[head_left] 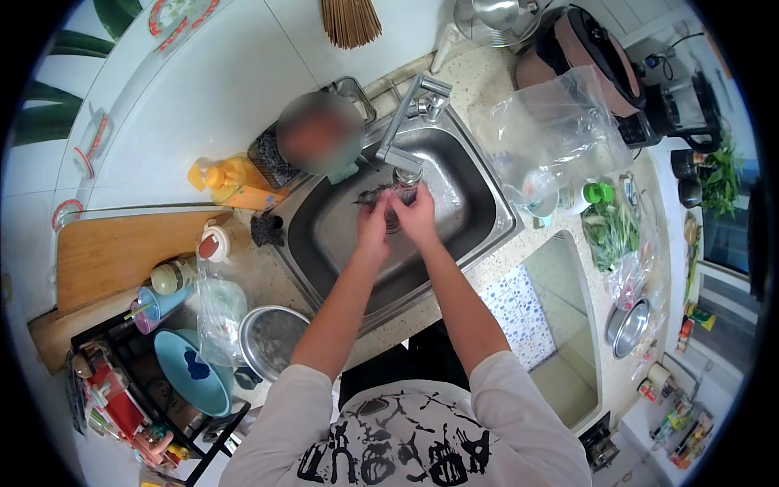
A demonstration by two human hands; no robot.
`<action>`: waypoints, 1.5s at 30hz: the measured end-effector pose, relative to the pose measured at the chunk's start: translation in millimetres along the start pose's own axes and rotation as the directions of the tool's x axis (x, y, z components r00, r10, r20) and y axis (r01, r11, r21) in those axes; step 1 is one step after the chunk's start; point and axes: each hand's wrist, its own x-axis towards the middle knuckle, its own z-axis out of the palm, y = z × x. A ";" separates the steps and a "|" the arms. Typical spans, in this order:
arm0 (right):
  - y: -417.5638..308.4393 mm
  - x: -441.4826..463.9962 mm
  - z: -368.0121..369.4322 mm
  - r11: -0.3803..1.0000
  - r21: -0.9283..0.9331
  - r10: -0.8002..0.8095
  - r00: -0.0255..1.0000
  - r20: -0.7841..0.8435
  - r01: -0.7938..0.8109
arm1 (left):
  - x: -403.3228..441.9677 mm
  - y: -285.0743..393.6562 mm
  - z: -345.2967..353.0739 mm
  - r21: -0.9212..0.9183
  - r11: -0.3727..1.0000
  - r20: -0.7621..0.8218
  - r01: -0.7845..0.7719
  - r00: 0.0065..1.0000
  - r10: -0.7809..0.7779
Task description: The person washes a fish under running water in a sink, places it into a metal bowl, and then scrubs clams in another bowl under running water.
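Both hands are together inside the steel sink (324,235), right under the spout of the grey faucet (398,134). My left hand (374,229) has its fingers closed on a dark grey, stringy bundle (372,196), whose loose ends stick out to the left. My right hand (417,215) presses against the left one, its fingers closed on the same bundle. Much of the bundle is hidden by the fingers, and its kind cannot be made out. Behind the hands lies the drain, partly covered by them.
Left of the sink stand a yellow bottle (231,180), a dark scrubber (266,230) and a metal bowl (274,341). A rack (261,154) sits at the back-left rim. On the right are a clear plastic bag (560,122), bagged greens (608,231) and a steel bowl (630,329).
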 end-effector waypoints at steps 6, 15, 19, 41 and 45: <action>2.5 4.5 -19.9 0.915 0.304 0.276 0.961 0.005 -0.265 | 15.9 -4.5 -14.2 -0.071 0.993 0.171 0.095 0.982 -0.081; -36.2 -41.4 -41.6 0.937 -0.294 -0.134 0.971 0.196 0.188 | 22.5 6.2 0.1 0.062 0.998 0.134 -0.020 0.991 0.012; -26.2 -41.8 -42.2 0.875 -0.465 0.013 0.955 0.296 0.132 | 30.0 14.4 -4.3 0.227 0.967 0.262 -0.116 0.964 0.054; 8.5 -11.2 -32.3 0.358 0.699 0.709 0.667 0.228 -0.619 | 43.6 53.4 -23.0 0.765 0.512 0.470 -0.390 0.882 -0.030; 6.8 -16.6 -32.3 0.481 0.681 0.601 0.773 0.201 -0.552 | 33.8 60.1 -15.8 0.636 0.734 0.404 -0.240 0.913 -0.051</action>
